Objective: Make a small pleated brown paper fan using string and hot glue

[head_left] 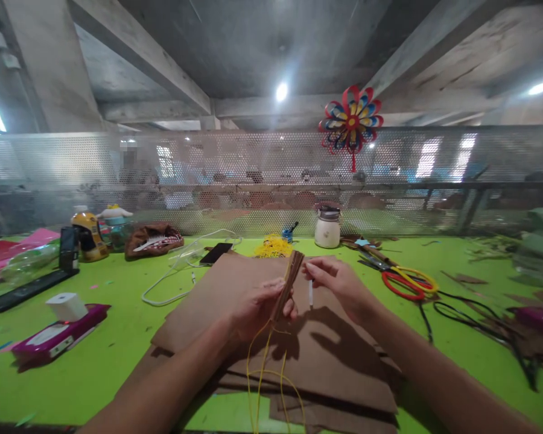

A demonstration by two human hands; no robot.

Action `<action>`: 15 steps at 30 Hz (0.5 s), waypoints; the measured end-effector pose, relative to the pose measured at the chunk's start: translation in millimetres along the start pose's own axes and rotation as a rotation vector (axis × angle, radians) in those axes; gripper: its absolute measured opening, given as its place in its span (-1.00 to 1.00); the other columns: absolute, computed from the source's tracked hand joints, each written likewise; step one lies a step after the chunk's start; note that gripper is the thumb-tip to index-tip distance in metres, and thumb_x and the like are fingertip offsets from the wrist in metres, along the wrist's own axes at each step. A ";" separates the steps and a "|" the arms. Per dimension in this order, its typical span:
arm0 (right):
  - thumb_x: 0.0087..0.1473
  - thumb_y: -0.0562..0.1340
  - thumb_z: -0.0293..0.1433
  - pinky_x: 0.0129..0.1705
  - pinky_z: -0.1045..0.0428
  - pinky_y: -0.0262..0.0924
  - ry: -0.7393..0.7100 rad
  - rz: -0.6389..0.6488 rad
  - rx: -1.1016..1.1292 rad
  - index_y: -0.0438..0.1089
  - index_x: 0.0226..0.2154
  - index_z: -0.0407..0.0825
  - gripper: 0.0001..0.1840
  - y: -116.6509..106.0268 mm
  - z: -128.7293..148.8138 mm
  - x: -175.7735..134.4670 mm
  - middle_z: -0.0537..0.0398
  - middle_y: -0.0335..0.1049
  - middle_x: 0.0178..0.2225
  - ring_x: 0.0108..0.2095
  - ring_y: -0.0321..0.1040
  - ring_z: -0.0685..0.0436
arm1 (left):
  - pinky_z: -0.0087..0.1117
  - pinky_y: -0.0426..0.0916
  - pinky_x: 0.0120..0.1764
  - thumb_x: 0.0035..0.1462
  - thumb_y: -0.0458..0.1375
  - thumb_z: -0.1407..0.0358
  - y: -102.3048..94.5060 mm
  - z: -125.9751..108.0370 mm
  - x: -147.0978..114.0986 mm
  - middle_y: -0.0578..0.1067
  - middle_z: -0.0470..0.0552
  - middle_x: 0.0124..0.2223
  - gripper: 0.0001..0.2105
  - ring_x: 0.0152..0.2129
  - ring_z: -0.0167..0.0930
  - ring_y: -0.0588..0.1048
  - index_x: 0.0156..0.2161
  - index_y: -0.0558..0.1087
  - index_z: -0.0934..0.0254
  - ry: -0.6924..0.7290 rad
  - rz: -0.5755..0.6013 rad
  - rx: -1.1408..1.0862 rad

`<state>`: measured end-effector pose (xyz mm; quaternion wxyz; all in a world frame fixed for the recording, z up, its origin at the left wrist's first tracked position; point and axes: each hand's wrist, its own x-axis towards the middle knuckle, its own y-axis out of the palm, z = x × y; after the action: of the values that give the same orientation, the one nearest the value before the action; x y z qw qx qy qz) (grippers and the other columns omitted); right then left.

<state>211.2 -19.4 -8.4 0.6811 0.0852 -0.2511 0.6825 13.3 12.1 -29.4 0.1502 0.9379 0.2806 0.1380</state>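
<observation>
My left hand (268, 301) is closed around a narrow bundle of folded brown paper (291, 282), held tilted above the table. Yellow string (266, 355) hangs from the bundle's lower end toward the front edge. Just right of the bundle, my right hand (329, 278) pinches a small thin white strip (311, 294) that points downward; its exact kind is not clear. Beneath both hands lies a stack of brown paper sheets (235, 283), with the shadows of my hands on it.
Yellow string (273, 246) is heaped behind the paper, near a white jar (327, 228) and a phone (216, 254). Scissors (402, 283) with red and yellow handles lie right. A purple power strip (61, 337) and white cable (163, 301) lie left. A perforated screen (253, 157) stands behind.
</observation>
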 end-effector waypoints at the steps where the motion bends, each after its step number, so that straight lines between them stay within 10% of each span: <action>1: 0.04 0.17 -0.21 -0.33 0.00 0.22 0.007 0.033 0.050 0.43 -0.24 -0.07 -0.69 4.1 2.8 -1.6 -0.04 0.43 -0.28 -0.31 0.33 -0.10 | -0.33 0.23 -0.30 0.18 0.00 0.24 1.3 -0.4 -0.6 0.38 0.01 -0.51 -0.80 -0.45 -0.35 0.43 -0.28 0.38 0.34 -0.004 0.014 0.008; 15: -0.03 0.24 -0.17 -0.37 0.01 0.16 0.081 0.044 0.022 0.44 -0.33 -0.01 -0.73 22.6 1.6 -16.3 0.03 0.45 -0.39 -0.37 0.32 -0.12 | -0.34 0.27 -0.33 0.16 0.02 0.24 6.8 0.2 -0.6 0.34 -0.02 -0.56 -0.77 -0.54 -0.40 0.42 -0.27 0.41 0.39 -0.031 0.084 0.009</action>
<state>189.8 -33.3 -19.6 0.6747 0.0593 -0.2175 0.7029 16.2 6.3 -27.2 0.1444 0.9516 0.2392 0.1281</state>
